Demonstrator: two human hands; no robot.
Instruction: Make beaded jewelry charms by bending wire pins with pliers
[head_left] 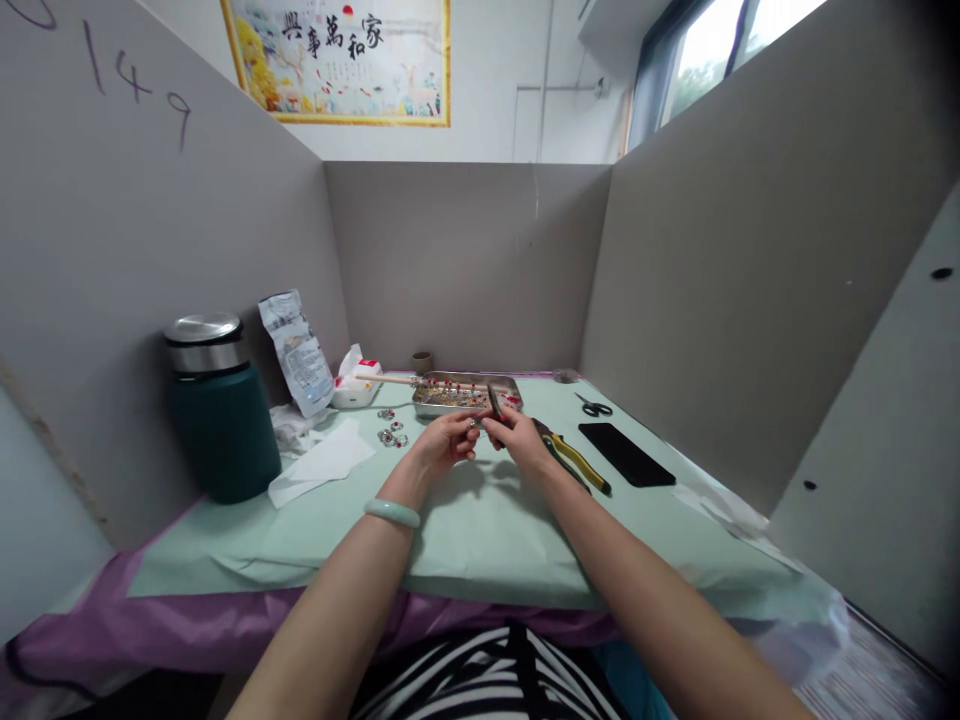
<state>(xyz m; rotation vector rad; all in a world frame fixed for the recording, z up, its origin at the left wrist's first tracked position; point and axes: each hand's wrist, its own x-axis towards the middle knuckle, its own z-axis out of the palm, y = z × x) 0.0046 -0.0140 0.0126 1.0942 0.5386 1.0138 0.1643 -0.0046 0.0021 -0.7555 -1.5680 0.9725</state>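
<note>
Gray walls [465, 265] stand on the left, right and far sides of the green table [487, 545]. Its near edge faces the person, and purple cloth [202, 630] hangs below. Both arms [637, 565] reach over that edge.

The left hand [448, 442] pinches a small shiny piece [474, 424] over the middle of the table. The right hand [516, 436] grips a dark tool [494, 402] close to the piece.

Just past the hands, a metal tray [450, 409] of little bits and red beads blocks the far side. Pliers [576, 460] with a yellow handle lie close to the right hand. Farther right are a flat black thing [626, 455] and scissors [595, 408]. Small shiny rings [390, 437], white paper [322, 465] and a big green flask [221, 430] sit to the left.
</note>
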